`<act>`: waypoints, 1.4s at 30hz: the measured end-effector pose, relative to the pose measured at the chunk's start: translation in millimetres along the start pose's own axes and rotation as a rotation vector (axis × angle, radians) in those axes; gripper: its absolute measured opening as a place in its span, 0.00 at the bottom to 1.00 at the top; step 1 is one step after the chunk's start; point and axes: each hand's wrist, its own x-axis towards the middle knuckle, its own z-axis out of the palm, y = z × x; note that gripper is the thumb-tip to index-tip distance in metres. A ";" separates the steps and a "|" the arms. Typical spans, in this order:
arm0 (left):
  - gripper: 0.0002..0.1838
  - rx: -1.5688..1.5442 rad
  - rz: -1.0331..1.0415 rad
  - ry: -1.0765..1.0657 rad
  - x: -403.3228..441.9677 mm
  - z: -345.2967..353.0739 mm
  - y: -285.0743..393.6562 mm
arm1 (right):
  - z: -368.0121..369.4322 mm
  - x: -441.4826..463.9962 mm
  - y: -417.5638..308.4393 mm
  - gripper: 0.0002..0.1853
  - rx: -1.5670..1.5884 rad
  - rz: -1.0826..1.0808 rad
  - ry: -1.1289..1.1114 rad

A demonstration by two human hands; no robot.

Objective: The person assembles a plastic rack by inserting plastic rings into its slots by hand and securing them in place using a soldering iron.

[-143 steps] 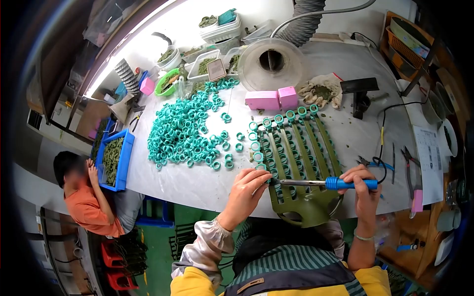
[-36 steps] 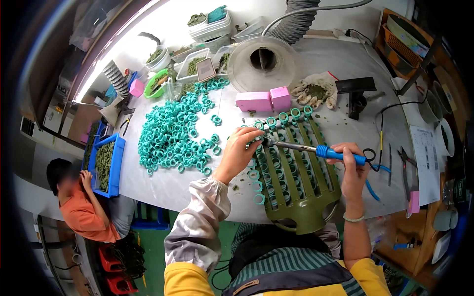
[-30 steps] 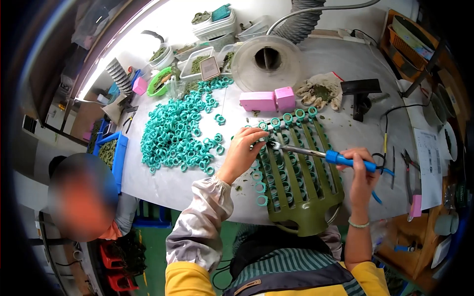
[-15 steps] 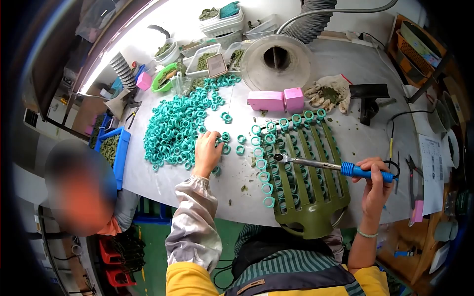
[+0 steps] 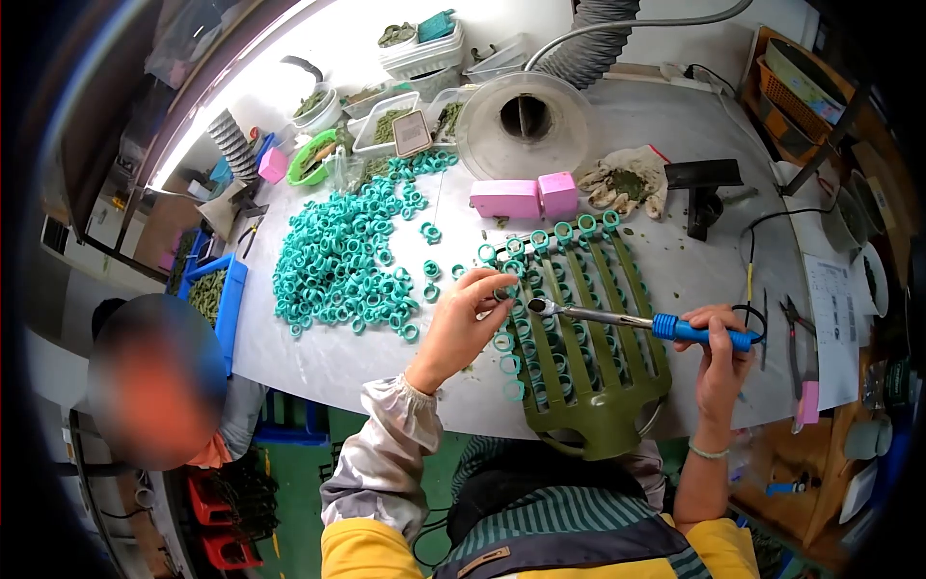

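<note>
An olive slatted rack (image 5: 598, 410) lies at the table's front edge, with teal rings along its slats and outer edges. My left hand (image 5: 467, 323) is at the rack's left edge, fingertips pinched beside the rings there; what they grip is too small to make out. My right hand (image 5: 716, 357) is closed round the blue handle of a metal-shafted tool (image 5: 617, 317), whose dark, rounded tip hovers over the left slats, close to my left fingers. A large heap of teal rings (image 5: 342, 256) spreads to the left of the rack, a few loose rings between.
Pink blocks (image 5: 506, 199), a stained glove (image 5: 627, 181) and a black stand (image 5: 704, 198) lie behind the rack. A clear funnel (image 5: 473, 130) is further back. Pliers (image 5: 795, 352) and the tool's cable are at right. A person (image 5: 159, 386) sits at far left by a blue tray (image 5: 231, 314).
My left hand has gone from the rack to the ring heap and come back to the rack's left edge. My right hand keeps hold of the tool, its tip still near the left slats.
</note>
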 end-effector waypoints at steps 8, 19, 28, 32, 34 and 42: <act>0.17 0.384 0.266 0.022 6.9 16.1 -23.7 | 6.6 -1.7 17.3 0.11 0.057 -0.020 -0.027; 0.15 0.359 0.299 0.033 12.7 10.2 -30.0 | -3.3 0.7 0.6 0.11 0.044 -0.031 -0.030; 0.21 1.262 -0.327 0.459 18.5 -97.3 -144.4 | -5.2 -0.5 -2.7 0.12 0.077 -0.012 -0.020; 0.12 0.723 -0.288 0.315 15.4 -97.7 -138.4 | -5.0 -2.7 -6.2 0.12 0.044 -0.010 -0.003; 0.09 0.189 -0.309 0.301 12.6 -77.2 -90.7 | -4.9 -3.3 -8.1 0.12 0.037 -0.018 0.000; 0.16 0.180 0.167 0.023 -23.5 10.7 -2.3 | -11.4 -6.3 -7.9 0.12 0.025 -0.018 -0.051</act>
